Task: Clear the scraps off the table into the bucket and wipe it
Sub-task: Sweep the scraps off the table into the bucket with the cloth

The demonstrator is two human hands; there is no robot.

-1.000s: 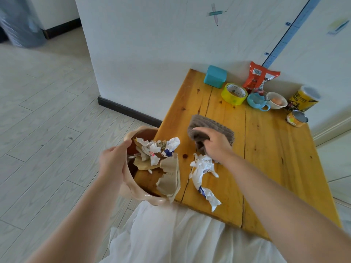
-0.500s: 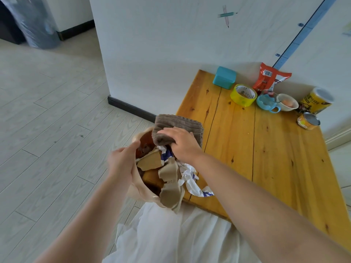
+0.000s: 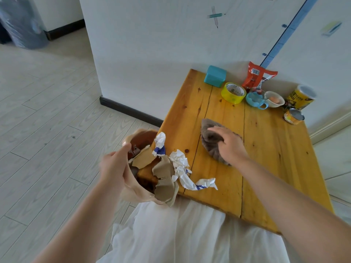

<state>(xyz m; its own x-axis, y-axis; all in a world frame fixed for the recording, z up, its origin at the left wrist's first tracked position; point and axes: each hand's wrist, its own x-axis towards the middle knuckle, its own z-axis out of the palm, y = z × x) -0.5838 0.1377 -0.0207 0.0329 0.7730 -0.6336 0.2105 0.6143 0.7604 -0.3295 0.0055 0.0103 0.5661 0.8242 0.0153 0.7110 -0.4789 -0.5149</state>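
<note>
Both clamped: left grip (image 3: 114,168) on bucket (image 3: 133,190) rim; right grip (image 3: 230,145) dragged cloth (image 3: 209,141) to table (image 3: 266,168) middle.

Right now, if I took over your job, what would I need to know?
Left hand grips the bucket rim, bucket held at the table corner.
Right hand holds the cloth on the table's middle.
Done: cardboard lies across the bucket mouth, some hanging over the rim.
Left: white paper is on the table edge by the bucket. Sweep it in, then wipe the table.
</note>
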